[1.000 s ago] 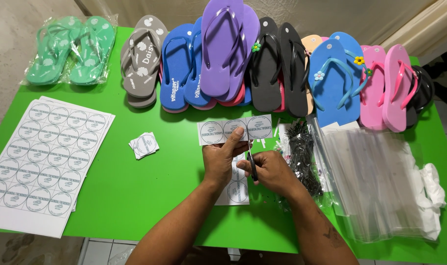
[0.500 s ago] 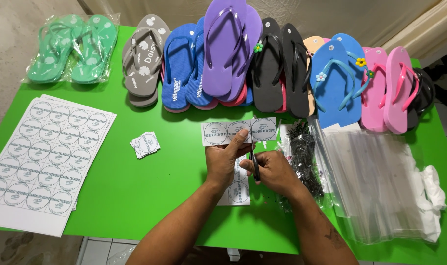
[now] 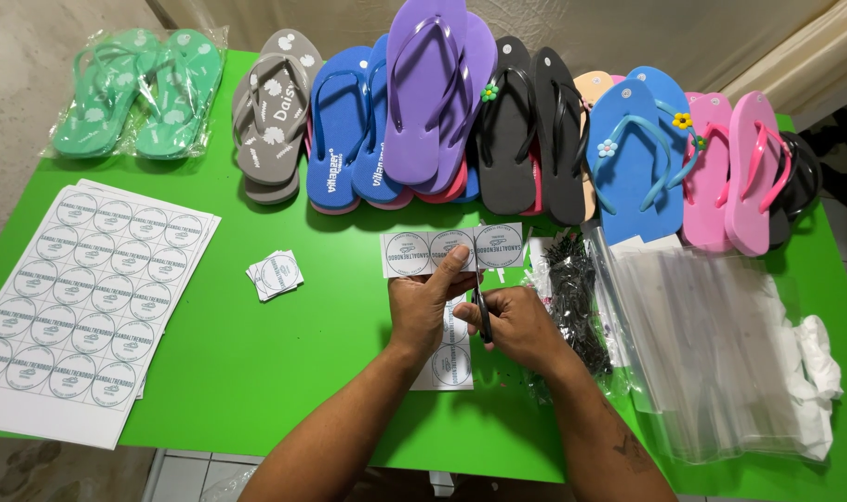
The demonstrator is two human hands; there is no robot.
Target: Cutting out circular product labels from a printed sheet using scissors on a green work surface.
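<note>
Left hand (image 3: 423, 302) pinches a white paper strip (image 3: 451, 249) of three round labels, thumb on top, held just above the green table (image 3: 284, 372). Right hand (image 3: 516, 325) is closed around dark scissors (image 3: 481, 311), blades at the strip between the second and third circle. More label paper (image 3: 451, 358) lies under the hands. Small stack of cut square labels (image 3: 277, 274) to the left, full label sheets (image 3: 79, 297) at far left. Clear bags (image 3: 712, 353) on the right, bagged green sandals (image 3: 135, 93) at the back left, loose flip-flops (image 3: 526, 121) in a row behind.

green table (image 3: 284, 372) with flip-flops (image 3: 498, 130), label sheets (image 3: 79, 297) (round labels), clear bags (image 3: 712, 353)
</note>
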